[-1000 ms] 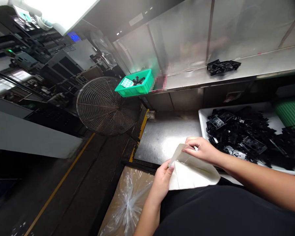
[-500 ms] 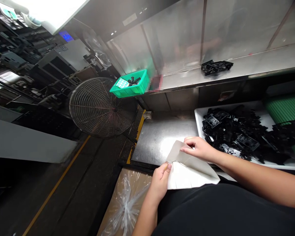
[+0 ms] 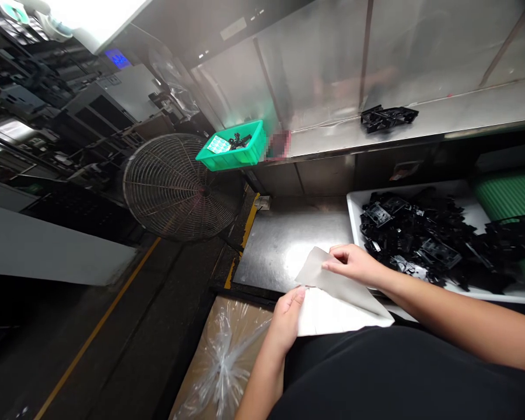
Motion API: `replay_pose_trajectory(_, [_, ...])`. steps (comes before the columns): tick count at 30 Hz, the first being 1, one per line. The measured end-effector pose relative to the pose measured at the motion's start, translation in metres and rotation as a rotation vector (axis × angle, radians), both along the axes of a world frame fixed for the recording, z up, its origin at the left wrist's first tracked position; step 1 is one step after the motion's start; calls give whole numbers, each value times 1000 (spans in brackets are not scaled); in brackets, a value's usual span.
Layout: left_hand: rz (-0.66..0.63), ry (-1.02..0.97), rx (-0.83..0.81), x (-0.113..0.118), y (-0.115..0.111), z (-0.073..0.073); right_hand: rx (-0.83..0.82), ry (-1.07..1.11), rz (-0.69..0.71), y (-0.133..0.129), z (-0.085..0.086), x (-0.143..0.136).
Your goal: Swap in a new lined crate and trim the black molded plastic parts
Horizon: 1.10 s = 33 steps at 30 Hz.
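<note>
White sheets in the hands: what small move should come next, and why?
I'd probably lift the grey upper layer gently with the right hand, while the left hand steadies the white lower layer. The layers look partly parted, and each hand grips one.

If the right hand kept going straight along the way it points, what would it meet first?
Likely the raised flap of the white sheet, pinched in the right hand's fingers. Past that, its line crosses the steel tabletop; this view leaves the height between them unclear.
</note>
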<state>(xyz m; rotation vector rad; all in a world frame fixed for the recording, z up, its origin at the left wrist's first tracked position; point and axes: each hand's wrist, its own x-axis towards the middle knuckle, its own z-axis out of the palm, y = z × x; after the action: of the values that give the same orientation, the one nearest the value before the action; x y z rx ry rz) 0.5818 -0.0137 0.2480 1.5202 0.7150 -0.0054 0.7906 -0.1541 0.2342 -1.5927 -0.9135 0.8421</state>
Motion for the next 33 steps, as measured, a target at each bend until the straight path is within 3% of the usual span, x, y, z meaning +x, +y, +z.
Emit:
replay_pose_trajectory(6, [287, -12, -220, -7, 1, -8, -24, 242, -203, -9, -1, 19])
replay_pose_trajectory(9, [358, -22, -214, -9, 4, -13, 13, 379, -225, -13, -1, 28])
replay_pose_trajectory(16, [362, -77, 27, -12, 21, -25, 132, 397, -451, -14, -21, 35])
replay_pose_trajectory(20, [391, -88, -8, -16, 28, -28, 114, 365, -490, -18, -29, 38])
replay_pose_trajectory(24, [438, -111, -9, -13, 27, -26, 140, 369, -480, -22, -25, 36])
replay_pose_trajectory(30, [461, -152, -263, -8, 16, -8, 215, 324, -443, -24, -14, 39])
replay_pose_trajectory(33, [330, -275, -372, -8, 11, 3, 232, 319, -446, -19, -16, 41])
